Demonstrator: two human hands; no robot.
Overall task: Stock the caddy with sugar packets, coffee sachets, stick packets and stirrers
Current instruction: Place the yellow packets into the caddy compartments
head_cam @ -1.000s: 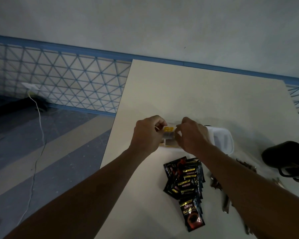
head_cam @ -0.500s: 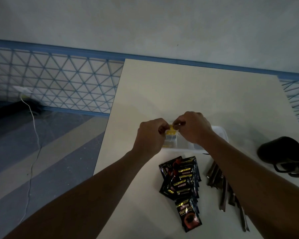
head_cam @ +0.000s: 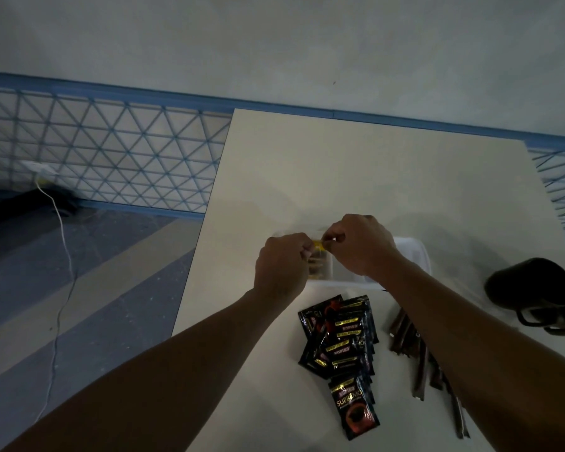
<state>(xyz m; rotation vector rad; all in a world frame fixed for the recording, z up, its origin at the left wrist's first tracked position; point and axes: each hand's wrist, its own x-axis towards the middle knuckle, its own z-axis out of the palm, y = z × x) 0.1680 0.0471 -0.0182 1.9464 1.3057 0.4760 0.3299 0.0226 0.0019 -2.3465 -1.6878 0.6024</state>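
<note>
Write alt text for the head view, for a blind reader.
The left hand and right hand pinch a small yellow packet over the left end of a white caddy on a pale table. Nearer the person lie a pile of black coffee sachets and, to its right, brown stick packets.

White plastic caddy [head_cam: 413,256], compartmented, upright on the bench [head_cam: 340,174]; the left compartment's brownish contents are indistinct. Yellow packet [head_cam: 317,245], pinched between left hand [head_cam: 281,269] and right hand [head_cam: 362,246] above that compartment. Black coffee sachets [head_cam: 340,340], an overlapping heap just in front of the caddy. Brown stick packets [head_cam: 402,334], strewn to the heap's right.
</note>
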